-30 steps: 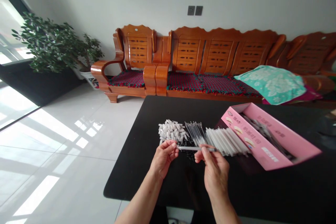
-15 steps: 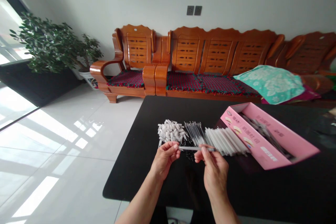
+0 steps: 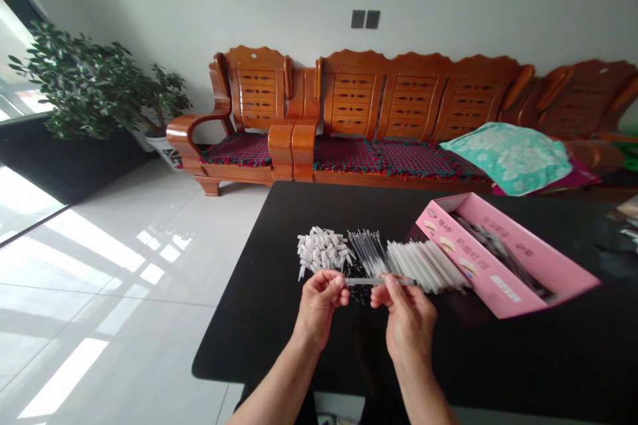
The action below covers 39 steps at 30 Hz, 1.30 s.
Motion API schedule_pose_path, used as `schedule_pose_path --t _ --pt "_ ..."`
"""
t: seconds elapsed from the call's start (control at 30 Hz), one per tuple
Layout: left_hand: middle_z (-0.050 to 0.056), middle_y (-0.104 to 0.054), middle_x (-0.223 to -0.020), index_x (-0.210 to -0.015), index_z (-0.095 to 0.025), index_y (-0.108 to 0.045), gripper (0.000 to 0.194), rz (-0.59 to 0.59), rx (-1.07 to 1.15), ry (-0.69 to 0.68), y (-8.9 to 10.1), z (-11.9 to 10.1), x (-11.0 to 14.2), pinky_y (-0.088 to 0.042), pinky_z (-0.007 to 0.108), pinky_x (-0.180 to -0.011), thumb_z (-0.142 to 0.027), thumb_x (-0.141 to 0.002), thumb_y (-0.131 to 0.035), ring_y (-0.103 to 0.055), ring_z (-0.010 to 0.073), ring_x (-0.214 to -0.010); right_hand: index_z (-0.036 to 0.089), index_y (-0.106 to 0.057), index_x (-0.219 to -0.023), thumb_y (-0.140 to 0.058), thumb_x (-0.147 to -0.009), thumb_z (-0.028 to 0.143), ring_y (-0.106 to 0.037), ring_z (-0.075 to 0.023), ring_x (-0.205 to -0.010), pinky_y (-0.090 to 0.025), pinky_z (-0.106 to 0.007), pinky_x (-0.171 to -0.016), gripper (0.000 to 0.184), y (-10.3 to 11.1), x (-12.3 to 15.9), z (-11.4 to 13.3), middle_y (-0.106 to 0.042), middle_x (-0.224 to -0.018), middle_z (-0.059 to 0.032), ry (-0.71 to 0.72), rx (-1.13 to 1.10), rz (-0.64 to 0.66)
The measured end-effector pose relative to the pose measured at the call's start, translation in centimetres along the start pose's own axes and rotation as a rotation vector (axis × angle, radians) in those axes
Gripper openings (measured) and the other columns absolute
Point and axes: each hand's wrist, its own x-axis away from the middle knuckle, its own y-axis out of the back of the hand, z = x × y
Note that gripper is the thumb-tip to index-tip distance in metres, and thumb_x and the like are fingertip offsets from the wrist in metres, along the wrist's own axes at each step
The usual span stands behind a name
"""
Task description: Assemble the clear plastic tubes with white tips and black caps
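Between my two hands lies a pen (image 3: pixel 366 281), held level above the table, with a clear barrel and a dark right end. My left hand (image 3: pixel 321 302) pinches its left end; my right hand (image 3: pixel 406 312) grips it near the dark end, which pokes out past the fingers. Just beyond the hands is a heap of short white pen caps (image 3: pixel 323 249). Small black plugs (image 3: pixel 356 292) lie partly hidden under the pen. Beside them are a bundle of thin pen refills (image 3: pixel 366 249) and a row of whitish barrel tubes (image 3: pixel 428 265).
A pink box (image 3: pixel 473 265) holding dark, slender pieces stands on the black table (image 3: pixel 259 319), right of the tubes. Behind the table runs a wooden sofa (image 3: pixel 353 96) with a teal cloth (image 3: pixel 513 156) on it. Potted plants (image 3: pixel 94 89) stand at left.
Both hands and the pen have shifted slightly right relative to the piles. The pen stays pinched at both ends. The whole view has moved a little.
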Motion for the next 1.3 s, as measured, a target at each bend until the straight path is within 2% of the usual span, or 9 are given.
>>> schedule_pose_path --t 0.37,0.57,0.7,0.8,0.93,1.0,1.1,1.2,1.3 --pt "0.003 -0.066 -0.061 -0.077 -0.016 -0.069 0.029 -0.013 -0.262 -0.318 -1.2 -0.4 0.7 -0.05 0.025 -0.054 -0.04 -0.071 -0.084 -0.06 0.014 -0.051 0.013 -0.07 -0.076 -0.089 -0.06 0.036 -0.059 -0.0132 -0.046 -0.048 -0.024 -0.044 0.033 -0.5 -0.6 0.2 -0.066 -0.053 -0.0005 -0.307 -0.273 -0.025" --pt "0.004 -0.065 -0.061 -0.078 -0.016 -0.071 0.028 0.048 -0.36 -0.253 0.5 -1.1 -0.6 -0.05 0.026 -0.054 -0.042 -0.072 -0.082 -0.059 0.0156 -0.053 0.013 -0.071 -0.079 -0.091 -0.058 0.037 -0.061 -0.0129 -0.048 -0.049 -0.023 -0.044 0.037 -0.2 -0.8 -0.8 -0.068 -0.056 -0.0014 -0.335 -0.264 -0.016" --pt "0.007 -0.07 -0.077 -0.086 -0.022 -0.079 0.015 0.134 -0.715 -0.355 2.1 -2.5 -0.9 -0.051 0.028 -0.066 -0.034 -0.078 -0.077 -0.064 0.0192 -0.068 0.012 -0.071 -0.082 -0.089 -0.063 0.043 -0.063 -0.0153 -0.049 -0.05 -0.025 -0.044 0.041 -0.1 -0.8 -1.9 -0.071 -0.06 -0.0051 -0.289 -0.108 0.017" --pt "0.007 -0.073 -0.093 -0.099 -0.029 -0.08 0.019 0.176 -0.98 -0.472 2.5 -2.8 -0.5 -0.049 0.028 -0.077 -0.028 -0.081 -0.074 -0.065 0.0222 -0.083 0.012 -0.07 -0.08 -0.088 -0.063 0.046 -0.063 -0.0158 -0.049 -0.05 -0.025 -0.043 0.042 -0.4 -0.4 -2.6 -0.071 -0.06 -0.0054 -0.293 -0.033 0.052" --pt "0.005 -0.071 -0.087 -0.096 -0.03 -0.08 0.017 0.229 -1.155 -0.51 3.2 -2.5 -0.5 -0.047 0.027 -0.075 -0.027 -0.087 -0.066 -0.064 0.0213 -0.081 0.011 -0.07 -0.08 -0.087 -0.064 0.048 -0.063 -0.0162 -0.05 -0.05 -0.024 -0.043 0.043 -1.2 0.4 -3.0 -0.07 -0.06 -0.0057 -0.317 0.0 0.143" --pt "0.005 -0.07 -0.087 -0.095 -0.029 -0.079 0.018 0.204 -1.256 -0.55 4.5 -3.0 -1.3 -0.046 0.027 -0.077 -0.027 -0.09 -0.062 -0.064 0.0213 -0.084 0.011 -0.071 -0.088 -0.086 -0.065 0.049 -0.064 -0.0165 -0.051 -0.051 -0.024 -0.044 0.047 -1.2 0.6 -3.0 -0.072 -0.062 -0.0071 -0.334 0.017 0.199" --pt "0.005 -0.07 -0.093 -0.1 -0.029 -0.076 0.02 0.005 -1.415 -0.603 8.0 -5.3 -3.5 -0.045 0.027 -0.081 -0.029 -0.093 -0.058 -0.063 0.0216 -0.091 0.01 -0.072 -0.097 -0.085 -0.066 0.051 -0.063 -0.0157 -0.05 -0.05 -0.023 -0.043 0.053 -0.4 0.3 -3.0 -0.072 -0.062 -0.0068 -0.349 0.056 0.243" --pt "0.004 -0.069 -0.096 -0.097 -0.027 -0.074 0.02 -0.181 -1.627 -0.573 12.3 -8.0 -6.0 -0.045 0.029 -0.08 -0.026 -0.093 -0.054 -0.063 0.0215 -0.092 0.01 -0.073 -0.091 -0.084 -0.065 0.053 -0.06 -0.0139 -0.045 -0.046 -0.02 -0.04 0.052 1.0 -0.1 -3.4 -0.069 -0.056 -0.0053 -0.341 0.093 0.214" --pt "0.006 -0.068 -0.101 -0.097 -0.024 -0.072 0.022 -0.26 -1.77 -0.524 15.9 -9.8 -8.0 -0.046 0.03 -0.079 -0.023 -0.092 -0.051 -0.063 0.0225 -0.092 0.01 -0.073 -0.086 -0.083 -0.064 0.053 -0.057 -0.0128 -0.042 -0.043 -0.019 -0.037 0.05 2.0 -0.2 -3.9 -0.067 -0.053 -0.0047 -0.329 0.104 0.185"
